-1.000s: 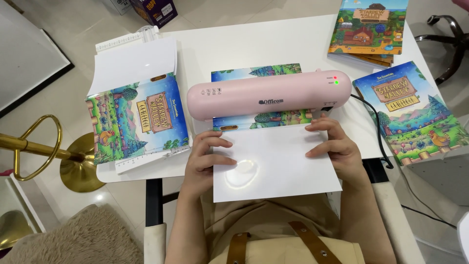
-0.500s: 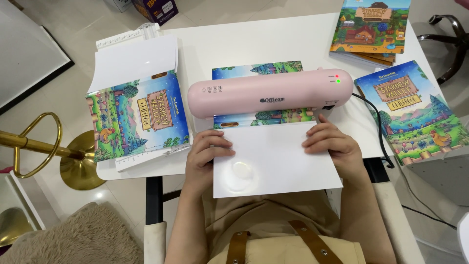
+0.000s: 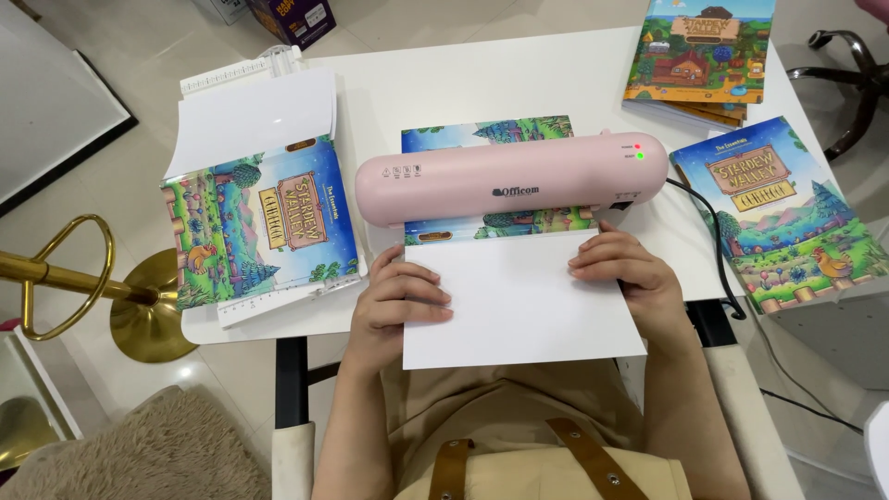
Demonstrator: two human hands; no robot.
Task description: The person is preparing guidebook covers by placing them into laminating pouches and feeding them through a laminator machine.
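Our left hand (image 3: pixel 400 294) and right hand (image 3: pixel 622 270) lie flat, unclenched, pinning white sheet (image 3: pixel 519 301) square to pink laminator (image 3: pixel 511 176) at frame centre.

Bare forearms; beige apron, brown leather straps, rivets.

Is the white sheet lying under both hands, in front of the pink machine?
Yes, the left hand and the right hand both rest flat on the white sheet, whose far edge meets the pink machine.
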